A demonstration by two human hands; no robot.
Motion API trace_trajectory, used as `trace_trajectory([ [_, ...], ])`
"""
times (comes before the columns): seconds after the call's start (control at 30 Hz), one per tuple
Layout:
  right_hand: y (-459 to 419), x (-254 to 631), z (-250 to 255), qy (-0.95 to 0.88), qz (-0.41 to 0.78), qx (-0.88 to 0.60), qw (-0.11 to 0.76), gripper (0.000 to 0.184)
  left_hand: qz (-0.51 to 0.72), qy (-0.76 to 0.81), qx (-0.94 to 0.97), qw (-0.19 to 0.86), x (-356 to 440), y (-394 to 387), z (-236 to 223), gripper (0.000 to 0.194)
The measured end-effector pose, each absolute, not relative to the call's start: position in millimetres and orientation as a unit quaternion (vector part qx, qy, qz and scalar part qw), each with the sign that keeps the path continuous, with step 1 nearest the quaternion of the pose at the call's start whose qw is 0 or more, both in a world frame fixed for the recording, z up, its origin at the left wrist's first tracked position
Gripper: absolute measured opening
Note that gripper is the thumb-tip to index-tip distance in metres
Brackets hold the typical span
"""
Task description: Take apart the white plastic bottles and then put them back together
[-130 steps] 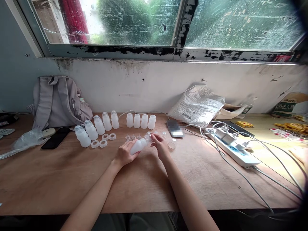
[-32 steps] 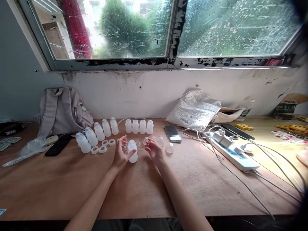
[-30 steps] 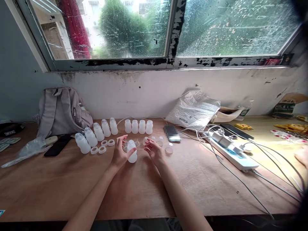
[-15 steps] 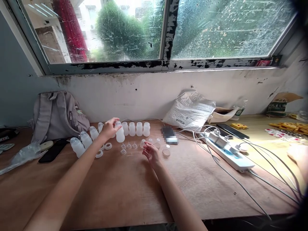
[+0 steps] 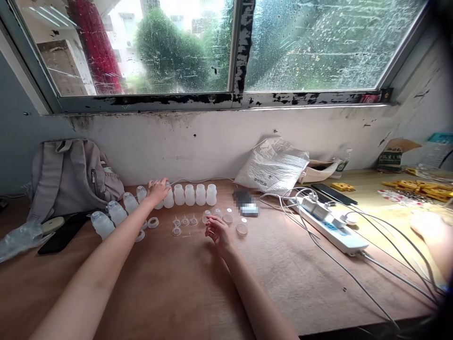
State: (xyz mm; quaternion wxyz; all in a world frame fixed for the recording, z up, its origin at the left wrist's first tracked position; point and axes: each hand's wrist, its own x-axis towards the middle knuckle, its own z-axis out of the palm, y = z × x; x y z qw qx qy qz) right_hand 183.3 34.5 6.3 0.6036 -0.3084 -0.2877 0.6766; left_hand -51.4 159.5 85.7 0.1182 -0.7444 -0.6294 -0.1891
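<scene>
My left hand (image 5: 158,192) reaches to the left end of a row of milky plastic baby bottles (image 5: 189,194), its fingers closed around the top of the end bottle (image 5: 169,199). Capped bottles (image 5: 116,213) stand in a slanting line beyond my left forearm. White collar rings (image 5: 153,222) lie by that forearm. Clear bottle teats (image 5: 185,220) sit on the table between my hands. My right hand (image 5: 218,232) hovers low, fingers loosely curled and apart, nothing visible in them. Clear dome covers (image 5: 242,227) lie behind and beside it.
A grey backpack (image 5: 74,174) leans at the left wall, with a black phone (image 5: 62,233) before it. A silver padded bag (image 5: 272,165) rests against the back wall. A power strip (image 5: 329,226) with trailing cables occupies the right. Another person's hand (image 5: 426,224) shows at the far right.
My left hand has moved back and left with the bottle, which now stands at the end of the row. My right hand has barely moved. The view has shifted slightly.
</scene>
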Motion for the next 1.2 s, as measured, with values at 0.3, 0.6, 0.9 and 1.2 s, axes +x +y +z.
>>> trace_trajectory([
  [0.3, 37.0, 179.4, 0.2, -0.316, 0.677, -0.315, 0.585, 0.017, -0.191, -0.630, -0.741, 0.134, -55.9, 159.4, 79.3, 0.029],
  [0.6, 35.9, 177.5, -5.1, -0.341, 0.665, -0.342, 0.570, 0.021, -0.209, -0.612, -0.746, 0.156, -53.6, 153.9, 75.9, 0.036],
  [0.9, 36.2, 168.4, -12.9, -0.468, 0.542, -0.415, 0.561, 0.014, -0.232, -0.623, -0.729, 0.161, -49.7, 83.3, 24.7, 0.039],
  [1.2, 17.2, 150.1, -11.7, -0.822, 0.175, -0.409, 0.354, 0.038, -0.284, -0.682, -0.671, 0.062, -36.9, 27.2, -23.0, 0.038],
])
